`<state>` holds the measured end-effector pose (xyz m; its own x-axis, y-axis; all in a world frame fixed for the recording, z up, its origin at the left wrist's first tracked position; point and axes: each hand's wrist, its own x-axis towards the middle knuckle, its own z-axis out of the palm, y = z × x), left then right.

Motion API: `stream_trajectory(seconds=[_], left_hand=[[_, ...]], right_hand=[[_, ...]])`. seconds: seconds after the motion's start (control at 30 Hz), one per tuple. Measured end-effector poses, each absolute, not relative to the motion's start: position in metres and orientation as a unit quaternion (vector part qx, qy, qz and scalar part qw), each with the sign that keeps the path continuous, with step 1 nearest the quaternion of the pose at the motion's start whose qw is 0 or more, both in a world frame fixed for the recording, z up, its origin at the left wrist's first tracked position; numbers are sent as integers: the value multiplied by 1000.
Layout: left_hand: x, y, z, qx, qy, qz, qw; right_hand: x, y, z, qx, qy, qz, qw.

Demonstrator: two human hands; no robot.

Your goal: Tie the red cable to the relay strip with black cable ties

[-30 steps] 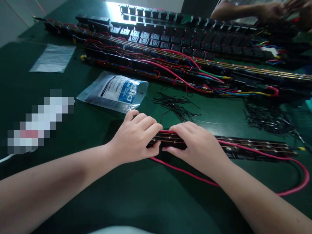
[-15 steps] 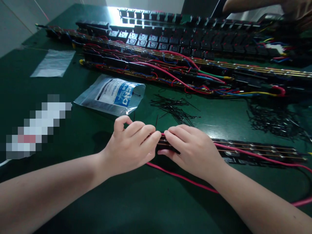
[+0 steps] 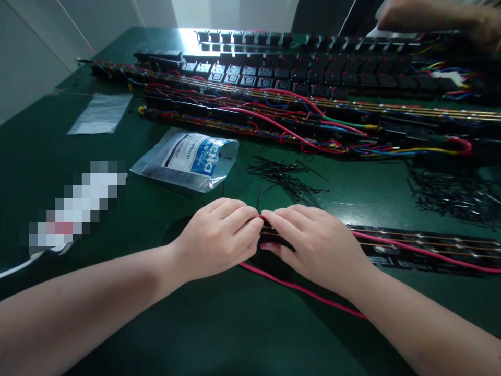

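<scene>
A long black socket strip (image 3: 410, 246) with brass rails lies on the green table (image 3: 235, 324), running from the middle to the right edge. A red wire (image 3: 305, 290) runs along it and loops under my wrists. My left hand (image 3: 219, 237) and my right hand (image 3: 313, 243) meet at the strip's left end, fingers curled over it. A thin black cable tie (image 3: 258, 198) sticks up between the fingertips. Which hand pinches the tie I cannot tell.
Black cable ties lie loose in a pile (image 3: 289, 177), with another heap (image 3: 454, 193) at the right. A plastic bag (image 3: 188, 159) with a blue label lies left of the pile. Several wired socket strips (image 3: 297, 104) fill the back. Another person's hand (image 3: 438, 18) works at top right.
My hands have closed together at the strip's left end; the left thumb has dropped from its raised position. The view has shifted slightly, so everything sits lower and further right.
</scene>
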<state>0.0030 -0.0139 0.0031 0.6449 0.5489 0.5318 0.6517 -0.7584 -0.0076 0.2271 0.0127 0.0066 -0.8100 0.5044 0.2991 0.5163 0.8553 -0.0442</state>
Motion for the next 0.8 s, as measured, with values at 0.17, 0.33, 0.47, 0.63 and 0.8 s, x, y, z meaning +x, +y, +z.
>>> stream_trajectory(seconds=[0.17, 0.33, 0.47, 0.63, 0.8], left_hand=[[4, -14, 6, -900, -349, -249, 82], [4, -13, 4, -900, -350, -243, 87], [3, -11, 2, -897, -354, -247, 91], [4, -12, 1, -890, -366, -255, 93], [5, -12, 1, -882, -395, -247, 67]], right_hand=[[227, 13, 6, -273, -950, -25, 147], [226, 12, 6, -272, -951, -34, 144], [225, 11, 7, -273, -952, -44, 131], [225, 11, 6, -273, -953, -53, 121], [224, 11, 6, -280, -953, -54, 101]])
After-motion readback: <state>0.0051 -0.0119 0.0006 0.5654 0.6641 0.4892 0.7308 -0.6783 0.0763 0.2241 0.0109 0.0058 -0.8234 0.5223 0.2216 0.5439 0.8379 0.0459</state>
